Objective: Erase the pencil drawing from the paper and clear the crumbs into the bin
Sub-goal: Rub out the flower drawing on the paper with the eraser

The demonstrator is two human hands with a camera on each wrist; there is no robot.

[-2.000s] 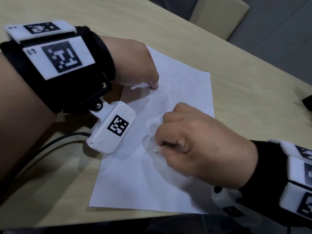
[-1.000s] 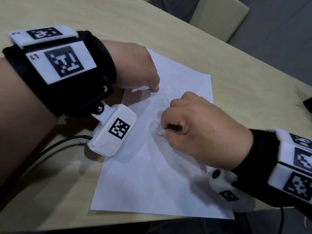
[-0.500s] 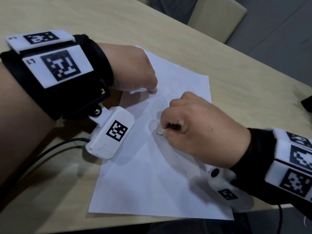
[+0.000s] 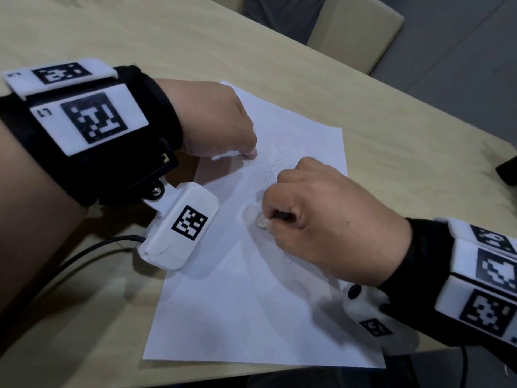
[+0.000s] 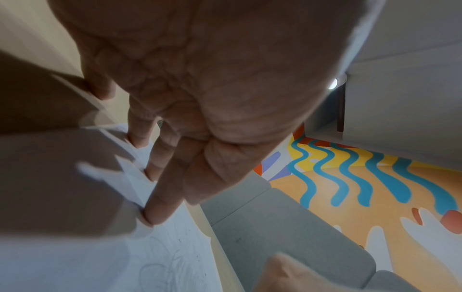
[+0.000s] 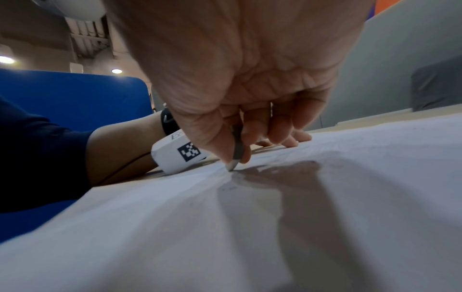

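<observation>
A white sheet of paper (image 4: 237, 298) lies on the light wooden table (image 4: 195, 46). Faint pencil lines (image 4: 272, 163) remain near its middle, also seen as faint pencil lines (image 5: 170, 264) in the left wrist view. My right hand (image 4: 321, 219) pinches a small grey-white eraser (image 4: 262, 221) and holds its tip on the sheet; the eraser (image 6: 236, 152) shows between thumb and fingers. My left hand (image 4: 221, 127) presses straight fingertips (image 5: 152, 215) on the paper's upper left part. No bin is in view.
A black cable (image 4: 70, 264) runs over the table at the left. A dark object (image 4: 507, 168) sits at the table's right edge. A beige chair (image 4: 355, 29) stands beyond the far edge. The table's near edge lies just below the sheet.
My right hand has moved up the sheet with the eraser, from lower middle to the drawing's lower part. The pencil lines look fainter. My left hand has stayed pressed on the paper.
</observation>
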